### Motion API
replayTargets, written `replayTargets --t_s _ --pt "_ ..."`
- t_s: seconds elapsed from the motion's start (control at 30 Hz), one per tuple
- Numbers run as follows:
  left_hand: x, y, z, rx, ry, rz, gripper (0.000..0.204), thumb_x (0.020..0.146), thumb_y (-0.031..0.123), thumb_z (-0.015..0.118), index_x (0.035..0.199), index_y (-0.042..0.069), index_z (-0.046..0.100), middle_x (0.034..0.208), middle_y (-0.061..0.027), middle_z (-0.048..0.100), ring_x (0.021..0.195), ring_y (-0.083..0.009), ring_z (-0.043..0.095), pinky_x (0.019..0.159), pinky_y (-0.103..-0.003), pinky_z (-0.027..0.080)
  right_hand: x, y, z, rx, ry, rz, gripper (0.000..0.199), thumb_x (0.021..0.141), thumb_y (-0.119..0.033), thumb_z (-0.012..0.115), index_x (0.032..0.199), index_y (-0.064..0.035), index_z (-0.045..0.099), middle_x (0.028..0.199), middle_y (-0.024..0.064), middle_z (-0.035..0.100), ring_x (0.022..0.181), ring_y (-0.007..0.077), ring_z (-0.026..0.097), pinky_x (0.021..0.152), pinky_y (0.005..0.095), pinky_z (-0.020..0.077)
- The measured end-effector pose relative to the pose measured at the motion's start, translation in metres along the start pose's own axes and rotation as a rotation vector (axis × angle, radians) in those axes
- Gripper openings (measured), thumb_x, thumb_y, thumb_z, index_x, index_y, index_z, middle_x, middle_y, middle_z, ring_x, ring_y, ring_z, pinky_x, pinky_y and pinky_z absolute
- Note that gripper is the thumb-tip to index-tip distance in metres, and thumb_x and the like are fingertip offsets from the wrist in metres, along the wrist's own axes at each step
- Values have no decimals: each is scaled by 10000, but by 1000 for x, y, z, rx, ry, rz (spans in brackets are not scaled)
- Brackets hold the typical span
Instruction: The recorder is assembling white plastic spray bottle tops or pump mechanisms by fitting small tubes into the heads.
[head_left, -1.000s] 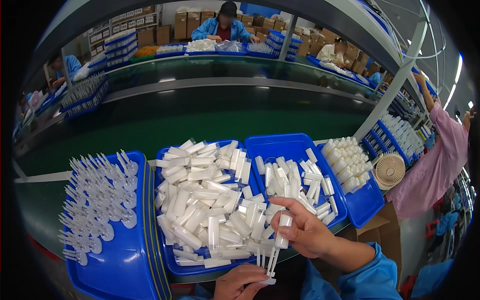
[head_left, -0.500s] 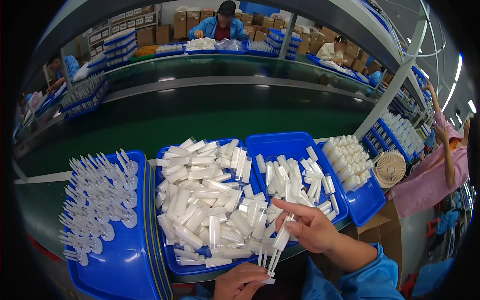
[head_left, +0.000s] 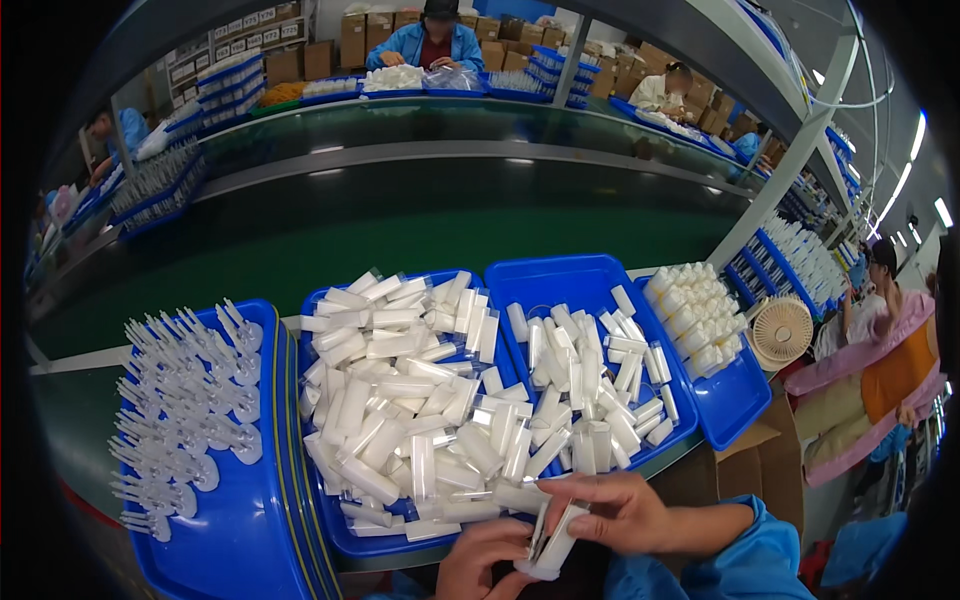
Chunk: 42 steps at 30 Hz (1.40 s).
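Note:
At the lower edge, my left hand (head_left: pixel 488 560) is closed around the base of a white pronged plastic piece (head_left: pixel 538 571). My right hand (head_left: pixel 622 512) pinches a white plastic sleeve (head_left: pixel 561 536), which now stands right at that base; one thin white prong shows beside it. How far the sleeve is over the other prongs is hidden by my fingers. Just beyond my hands, a blue tray (head_left: pixel 375 549) is heaped with white pieces in clear wrap (head_left: pixel 410 400). Right of it, another blue tray (head_left: pixel 552 268) carries loose white sleeves (head_left: pixel 590 375).
A stack of blue trays (head_left: pixel 262 500) at left bears rows of pronged pieces on round bases (head_left: pixel 190 420). At right are a tray of bundled white parts (head_left: pixel 697 320), a beige fan (head_left: pixel 781 333) and a cardboard box (head_left: pixel 765 455). Co-workers sit beyond the green conveyor (head_left: pixel 470 220).
My right hand has brought the sleeve down onto the base in my left hand; the prongs that showed below it are now mostly out of sight. The person in pink at right has turned.

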<state>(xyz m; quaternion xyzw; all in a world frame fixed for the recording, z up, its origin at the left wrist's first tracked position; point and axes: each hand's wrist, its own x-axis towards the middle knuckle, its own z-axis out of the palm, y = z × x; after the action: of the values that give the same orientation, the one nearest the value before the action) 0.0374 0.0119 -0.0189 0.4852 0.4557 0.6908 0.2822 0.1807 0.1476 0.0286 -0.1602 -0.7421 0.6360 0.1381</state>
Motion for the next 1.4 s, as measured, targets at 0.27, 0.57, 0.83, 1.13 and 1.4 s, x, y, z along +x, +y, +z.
replayTargets --t_s 0.27,0.57,0.83,1.13,1.4 --pt "-2 -4 -6 -31 -34 -78 209 768 -64 604 940 27 529 1028 -114 492 792 -149 521 667 -232 446 43 7 -55 -669 194 -330 320 746 -145 670 1035 -27 602 1006 110 587 933 275 523 846 358 409" --pt "-14 -1 -4 -290 -28 -203 217 788 -68 595 980 -10 511 955 -119 499 806 -164 549 698 -250 470 99 52 -145 -1058 359 303 383 771 -194 634 1098 -27 528 742 142 603 664 269 607 634 351 477" --pt "-7 5 -5 -40 17 -88 129 761 -54 617 872 6 588 877 -122 576 787 -206 581 685 -278 469 77 13 -68 75 434 119 486 865 -138 563 1313 -123 375 846 1 522 660 91 512 559 237 433" --pt "7 5 -1 125 8 53 90 720 -30 625 793 22 635 812 -140 617 771 -308 592 713 -365 468 46 0 -26 830 12 289 509 890 -183 538 1337 -55 330 998 12 484 970 113 473 889 289 374" --pt "8 4 -4 93 3 34 85 729 -36 620 797 13 636 798 -141 613 746 -304 590 692 -361 468 41 11 -28 949 -1 279 242 896 -181 525 1080 -37 459 968 26 500 923 125 496 831 283 400"
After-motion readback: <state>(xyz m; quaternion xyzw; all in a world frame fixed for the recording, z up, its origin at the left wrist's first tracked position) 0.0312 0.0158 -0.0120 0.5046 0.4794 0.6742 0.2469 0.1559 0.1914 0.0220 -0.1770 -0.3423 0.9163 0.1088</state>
